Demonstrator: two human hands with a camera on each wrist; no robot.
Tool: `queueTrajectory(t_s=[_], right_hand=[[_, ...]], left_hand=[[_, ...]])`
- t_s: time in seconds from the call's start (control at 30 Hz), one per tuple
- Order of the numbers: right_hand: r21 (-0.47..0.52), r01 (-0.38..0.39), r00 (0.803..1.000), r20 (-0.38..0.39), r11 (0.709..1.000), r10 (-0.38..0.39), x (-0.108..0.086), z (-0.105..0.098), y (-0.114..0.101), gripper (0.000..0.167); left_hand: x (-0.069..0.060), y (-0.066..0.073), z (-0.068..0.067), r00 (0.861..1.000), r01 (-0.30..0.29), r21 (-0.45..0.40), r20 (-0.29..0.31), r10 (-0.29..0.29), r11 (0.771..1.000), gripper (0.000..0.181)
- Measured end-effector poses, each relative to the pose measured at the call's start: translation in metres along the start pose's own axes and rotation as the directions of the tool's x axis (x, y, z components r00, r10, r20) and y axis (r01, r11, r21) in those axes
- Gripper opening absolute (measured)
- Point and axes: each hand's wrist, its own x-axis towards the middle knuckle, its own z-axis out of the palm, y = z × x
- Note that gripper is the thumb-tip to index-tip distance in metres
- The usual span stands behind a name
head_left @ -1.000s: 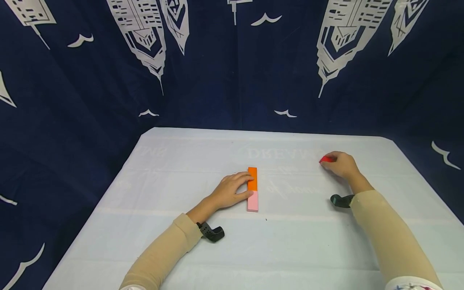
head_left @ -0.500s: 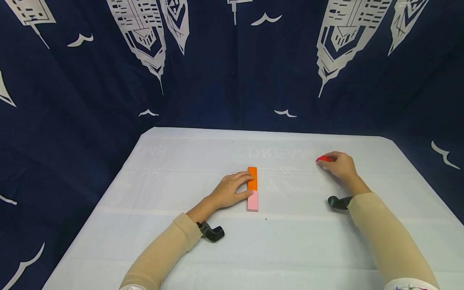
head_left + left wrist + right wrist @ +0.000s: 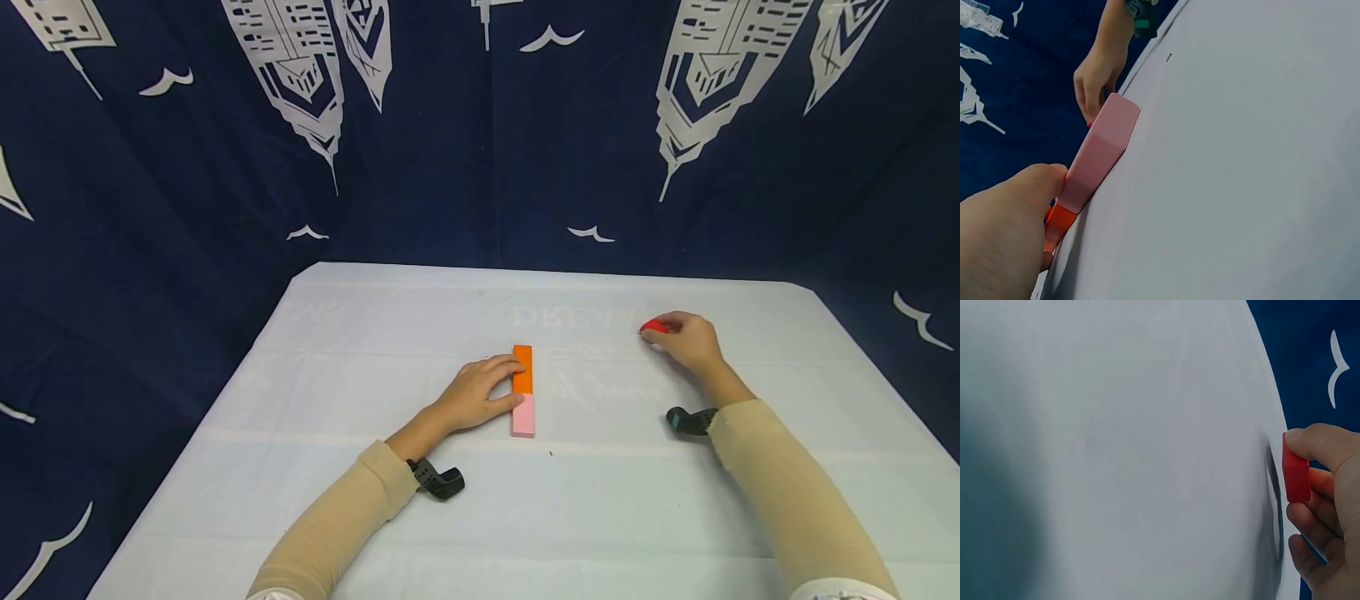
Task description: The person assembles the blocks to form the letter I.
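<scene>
In the head view, an orange block [image 3: 522, 369] and a pink block [image 3: 522, 417] lie end to end in one line on the white-covered table. My left hand [image 3: 474, 397] rests against their left side, fingers on the orange block and thumb on the pink one. Up close in the left wrist view, the thumb of the left hand [image 3: 1010, 219] touches the pink block [image 3: 1099, 150], with the orange block [image 3: 1060, 225] partly hidden. Farther right, my right hand [image 3: 692, 342] pinches a small red block [image 3: 655, 326] between thumb and fingers, above the table; its shape shows in the right wrist view [image 3: 1296, 472].
The table [image 3: 600, 517] wears a white cloth with faint printed lettering. A dark blue curtain [image 3: 450, 167] with white building and bird prints hangs behind and to the left. A black camera sits on each wrist, and a tiny dark speck [image 3: 551, 453] lies near the pink block.
My right hand has moved left by a short way with the red block in its pinch. The left hand and the orange and pink blocks have stayed still.
</scene>
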Motion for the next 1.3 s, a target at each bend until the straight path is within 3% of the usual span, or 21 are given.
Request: queueTrajectory(t_s=[0.33,0.8,1.3], right_hand=[[0.025,0.027,1.000,-0.006,0.999,-0.027,0.001,0.006,-0.008,0.045],[0.083,0.039,0.998,0.055,0.996,-0.043,0.005,0.017,-0.033,0.047],[0.082,0.134,0.987,0.081,0.988,-0.141,0.007,0.036,-0.062,0.044]], left_hand=[[0.000,0.000,0.000,1.000,0.003,-0.006,-0.001,-0.003,1.000,0.053],[0.001,-0.001,0.002,1.000,0.005,-0.001,-0.003,-0.005,1.000,0.052],[0.001,-0.002,0.003,1.000,0.002,0.004,-0.003,-0.002,1.000,0.052]])
